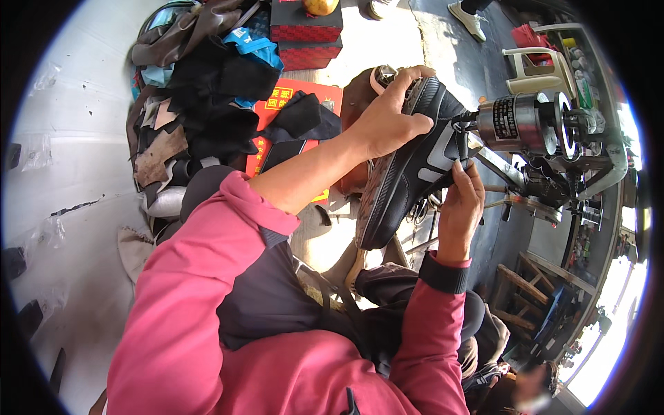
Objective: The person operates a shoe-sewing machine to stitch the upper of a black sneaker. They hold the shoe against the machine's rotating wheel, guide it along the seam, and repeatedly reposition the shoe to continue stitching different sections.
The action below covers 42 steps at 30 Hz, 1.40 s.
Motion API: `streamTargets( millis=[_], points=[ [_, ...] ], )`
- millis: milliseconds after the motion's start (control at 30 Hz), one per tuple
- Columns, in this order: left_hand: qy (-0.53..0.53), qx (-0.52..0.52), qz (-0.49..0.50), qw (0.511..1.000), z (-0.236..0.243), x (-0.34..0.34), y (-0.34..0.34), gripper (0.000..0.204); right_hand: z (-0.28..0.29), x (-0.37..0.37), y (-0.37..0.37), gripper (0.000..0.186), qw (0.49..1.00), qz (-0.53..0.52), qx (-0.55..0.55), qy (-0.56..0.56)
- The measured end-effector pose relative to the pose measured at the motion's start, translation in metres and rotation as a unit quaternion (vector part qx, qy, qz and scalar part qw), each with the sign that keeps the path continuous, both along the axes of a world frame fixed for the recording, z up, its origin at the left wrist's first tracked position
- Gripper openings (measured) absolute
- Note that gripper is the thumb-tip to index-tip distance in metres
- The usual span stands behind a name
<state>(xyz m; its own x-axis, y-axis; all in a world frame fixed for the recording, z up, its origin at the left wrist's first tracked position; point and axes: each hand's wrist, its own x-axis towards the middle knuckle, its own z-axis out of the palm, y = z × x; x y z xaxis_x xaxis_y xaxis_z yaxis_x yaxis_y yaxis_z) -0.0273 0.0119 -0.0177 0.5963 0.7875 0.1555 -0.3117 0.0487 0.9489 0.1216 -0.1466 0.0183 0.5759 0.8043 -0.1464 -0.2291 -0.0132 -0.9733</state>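
Note:
A black shoe [403,183] with pale grey panels and white stitching is held tilted lengthwise, one end up by a silver sewing machine head [508,124]. The machine's arm reaches into the shoe's upper near the grey panel. My left hand [392,117] grips the upper end, fingers over the sole's edge and thumb pressed on its side. My right hand [463,199] pinches the shoe's upper just below the needle area, by the grey panel. Both forearms are in pink sleeves with dark cuffs.
Leather and cloth scraps [194,90] pile at the left. Dark boxes [304,55], a red box [321,93] and a white stool [526,76] surround the machine. Another person's foot [467,21] shows at the top, a person [532,387] at the lower right, wooden frames [519,290] at the right.

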Motion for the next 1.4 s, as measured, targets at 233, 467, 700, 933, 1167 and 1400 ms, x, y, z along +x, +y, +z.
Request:
streamTargets(
  millis=[233,467,700,933,1167,1400],
  points=[
    [-0.001,-0.028,-0.023,0.999,0.003,-0.002,0.0,0.081,0.009,0.002,-0.001,0.026,0.999,0.05,-0.01,-0.018],
    [-0.011,-0.023,-0.033,0.999,0.007,0.003,0.001,0.098,0.029,0.012,-0.013,0.022,0.978,0.083,-0.099,-0.164],
    [-0.025,-0.002,-0.047,0.999,0.008,0.002,-0.003,0.106,0.054,0.128,-0.098,0.036,0.924,-0.055,-0.288,-0.247],
    [0.019,0.021,-0.01,1.0,0.004,0.006,-0.005,0.112,-0.01,0.223,-0.124,0.056,0.876,-0.123,-0.344,-0.315],
    [0.07,0.065,0.024,0.995,0.006,0.005,-0.008,0.115,-0.033,0.235,-0.113,0.026,0.909,-0.069,-0.335,-0.24],
    [0.093,0.079,0.036,0.992,0.008,0.004,-0.009,0.112,0.052,0.222,-0.121,0.029,0.996,-0.084,-0.008,-0.028]
  ],
)
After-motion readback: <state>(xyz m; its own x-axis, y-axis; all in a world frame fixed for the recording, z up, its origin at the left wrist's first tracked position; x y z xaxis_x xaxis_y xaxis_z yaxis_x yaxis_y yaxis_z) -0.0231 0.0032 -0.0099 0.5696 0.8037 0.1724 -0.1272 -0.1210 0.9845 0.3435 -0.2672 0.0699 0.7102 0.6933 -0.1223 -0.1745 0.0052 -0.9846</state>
